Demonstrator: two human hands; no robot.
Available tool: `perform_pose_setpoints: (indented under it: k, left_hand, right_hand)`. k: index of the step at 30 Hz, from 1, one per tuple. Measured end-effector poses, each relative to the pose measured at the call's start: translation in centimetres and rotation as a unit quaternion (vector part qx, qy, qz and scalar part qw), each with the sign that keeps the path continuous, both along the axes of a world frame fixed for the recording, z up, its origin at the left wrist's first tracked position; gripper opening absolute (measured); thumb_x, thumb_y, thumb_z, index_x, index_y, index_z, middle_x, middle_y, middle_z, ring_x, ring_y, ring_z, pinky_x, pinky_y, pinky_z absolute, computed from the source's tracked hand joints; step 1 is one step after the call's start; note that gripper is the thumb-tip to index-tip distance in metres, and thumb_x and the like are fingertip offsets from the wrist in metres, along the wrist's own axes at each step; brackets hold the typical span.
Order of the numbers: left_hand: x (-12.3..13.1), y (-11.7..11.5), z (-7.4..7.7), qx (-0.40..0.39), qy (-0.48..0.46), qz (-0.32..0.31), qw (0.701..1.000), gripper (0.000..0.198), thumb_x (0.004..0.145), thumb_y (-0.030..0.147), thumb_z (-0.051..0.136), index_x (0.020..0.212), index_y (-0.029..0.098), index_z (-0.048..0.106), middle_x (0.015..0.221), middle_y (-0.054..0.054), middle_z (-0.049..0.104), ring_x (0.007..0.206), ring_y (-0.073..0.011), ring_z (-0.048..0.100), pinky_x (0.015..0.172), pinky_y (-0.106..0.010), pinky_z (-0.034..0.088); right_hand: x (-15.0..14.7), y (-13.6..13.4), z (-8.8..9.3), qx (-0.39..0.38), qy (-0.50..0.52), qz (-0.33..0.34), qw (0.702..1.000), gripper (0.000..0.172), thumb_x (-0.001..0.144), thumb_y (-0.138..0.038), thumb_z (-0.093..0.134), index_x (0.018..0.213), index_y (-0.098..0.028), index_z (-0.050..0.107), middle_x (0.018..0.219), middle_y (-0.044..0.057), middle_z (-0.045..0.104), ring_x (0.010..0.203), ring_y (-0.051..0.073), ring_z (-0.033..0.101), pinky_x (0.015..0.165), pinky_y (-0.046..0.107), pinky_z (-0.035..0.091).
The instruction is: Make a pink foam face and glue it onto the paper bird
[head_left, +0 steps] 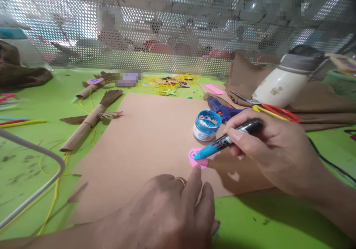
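Note:
My right hand [267, 145] grips a black marker [236, 134] whose tip end is coated in blue paint and touches a small pink paper piece [198, 159]. The pink piece lies on a large brown paper sheet [144, 145] and carries blue paint marks. My left hand [172, 208] rests on the sheet, one fingertip pressing the near edge of the pink piece; a ring shows on one finger. An open small pot of blue paint [206, 125] stands just behind the pink piece.
A blue glue gun [222, 110], red-and-yellow scissors [272, 111] and a white bottle [286, 80] on brown cloth lie at the right. Rolled brown paper crafts [89, 121] and yellow strips lie at the left on the green table [27, 156]. A perforated metal screen stands behind.

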State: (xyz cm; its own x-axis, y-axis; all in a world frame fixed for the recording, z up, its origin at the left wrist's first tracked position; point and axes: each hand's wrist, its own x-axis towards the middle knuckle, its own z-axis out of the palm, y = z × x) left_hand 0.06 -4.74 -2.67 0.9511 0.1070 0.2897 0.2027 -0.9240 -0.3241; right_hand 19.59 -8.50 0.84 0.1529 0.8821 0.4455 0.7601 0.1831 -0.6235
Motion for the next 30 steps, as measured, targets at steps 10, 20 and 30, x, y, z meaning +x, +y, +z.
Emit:
perform_pose_setpoints:
  k: [10, 20, 30]
  left_hand:
    - [-0.18, -0.38, 0.23, -0.007, 0.011, 0.008, 1.000, 0.028, 0.093, 0.030, 0.034, 0.092, 0.017, 0.058, 0.084, -0.005, 0.063, 0.048, -0.0142, 0.043, 0.041, -0.028, 0.030]
    - [-0.28, -0.33, 0.63, -0.025, 0.027, 0.010, 0.999, 0.026, 0.091, 0.031, 0.035, 0.087, 0.018, 0.057, 0.101, -0.007, 0.063, 0.049, -0.0148, 0.047, 0.042, -0.031, 0.035]
    - [-0.06, -0.52, -0.03, -0.005, 0.004, 0.019, 1.000, 0.030, 0.094, 0.028, 0.030, 0.097, 0.016, 0.057, 0.092, -0.008, 0.064, 0.048, -0.0154, 0.045, 0.041, -0.030, 0.031]
  right_hand:
    - [0.36, -0.32, -0.02, 0.031, 0.019, -0.054, 0.998, 0.007, 0.082, -0.026, 0.053, 0.076, -0.024, 0.058, 0.052, -0.005, 0.054, 0.048, 0.011, 0.051, 0.044, 0.022, 0.039]
    - [0.04, 0.35, -0.22, 0.025, 0.009, -0.047, 0.999, 0.009, 0.080, -0.029, 0.053, 0.075, -0.024, 0.058, 0.052, -0.006, 0.056, 0.047, 0.011, 0.053, 0.045, 0.022, 0.043]
    - [-0.17, 0.16, -0.08, -0.001, 0.016, -0.044, 0.999, 0.009, 0.081, -0.029, 0.054, 0.076, -0.021, 0.059, 0.054, -0.005, 0.057, 0.049, 0.010, 0.054, 0.046, 0.020, 0.044]
